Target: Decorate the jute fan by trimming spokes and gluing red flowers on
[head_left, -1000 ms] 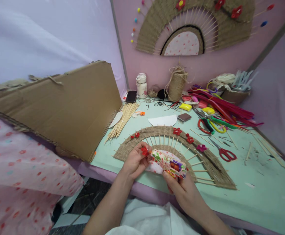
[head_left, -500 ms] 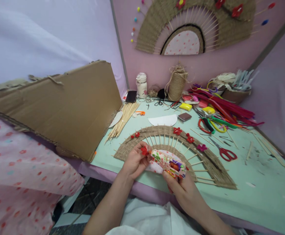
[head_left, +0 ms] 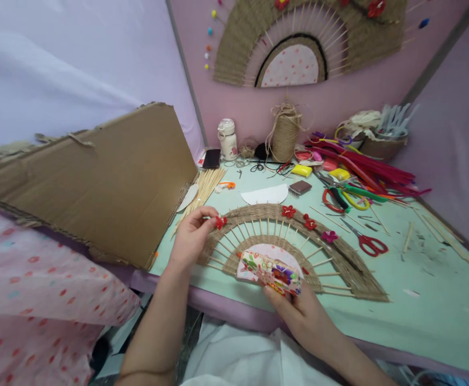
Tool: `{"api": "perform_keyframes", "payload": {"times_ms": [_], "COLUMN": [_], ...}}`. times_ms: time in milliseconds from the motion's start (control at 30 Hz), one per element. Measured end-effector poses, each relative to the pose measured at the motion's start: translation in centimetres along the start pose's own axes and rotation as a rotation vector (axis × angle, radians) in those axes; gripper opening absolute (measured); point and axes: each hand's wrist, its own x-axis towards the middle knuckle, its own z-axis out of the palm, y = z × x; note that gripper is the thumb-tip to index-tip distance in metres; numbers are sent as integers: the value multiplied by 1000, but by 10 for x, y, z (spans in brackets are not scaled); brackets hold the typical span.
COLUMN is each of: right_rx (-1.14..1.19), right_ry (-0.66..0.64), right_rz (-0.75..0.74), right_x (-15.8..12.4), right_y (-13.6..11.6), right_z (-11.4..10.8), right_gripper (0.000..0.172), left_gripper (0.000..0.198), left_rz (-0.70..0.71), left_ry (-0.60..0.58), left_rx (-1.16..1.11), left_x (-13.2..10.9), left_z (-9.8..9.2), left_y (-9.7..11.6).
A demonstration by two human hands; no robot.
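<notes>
A half-round woven jute fan (head_left: pixel 339 257) with bamboo spokes lies on the mint table (head_left: pixel 427 300). Red flowers (head_left: pixel 287 211) and one magenta flower sit along its outer band. My left hand (head_left: pixel 191 237) rests at the fan's left end, fingers pinched on a small red flower (head_left: pixel 219 222) against the weave. My right hand (head_left: pixel 299 311) is at the near table edge, closed on a flower-printed packet (head_left: pixel 270 271) held over the fan's pink dotted centre (head_left: pixel 270 251).
A big cardboard sheet (head_left: pixel 97 177) leans at the left. Bamboo sticks (head_left: pixel 202 193), a white half-round cutout, a phone, a jar, a jute spool (head_left: pixel 285 134), red scissors (head_left: pixel 365 241), pliers, pipe cleaners and a basket crowd the back and right. A finished fan hangs on the wall.
My left hand has moved from the packet out to the fan's left end, carrying a small red flower. The right hand still holds the packet. The camera tilted slightly.
</notes>
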Motion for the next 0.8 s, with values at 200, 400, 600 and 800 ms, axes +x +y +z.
{"api": "perform_keyframes", "payload": {"times_ms": [200, 400, 600, 800], "right_rx": [29, 24, 7, 21], "right_ry": [75, 96, 84, 76], "right_rz": [-14, -18, -1, -20], "right_x": [-2, -1, 0, -1], "right_y": [7, 4, 6, 6], "right_z": [0, -5, -4, -4], "right_gripper": [30, 28, 26, 25], "left_gripper": [8, 9, 7, 15], "left_rz": [186, 193, 178, 151], "left_ry": [-274, -438, -477, -533], "left_rx": [847, 1120, 1158, 1317], "left_x": [46, 62, 65, 60], "left_z": [5, 20, 22, 30], "left_y": [1, -26, -35, -25]}}
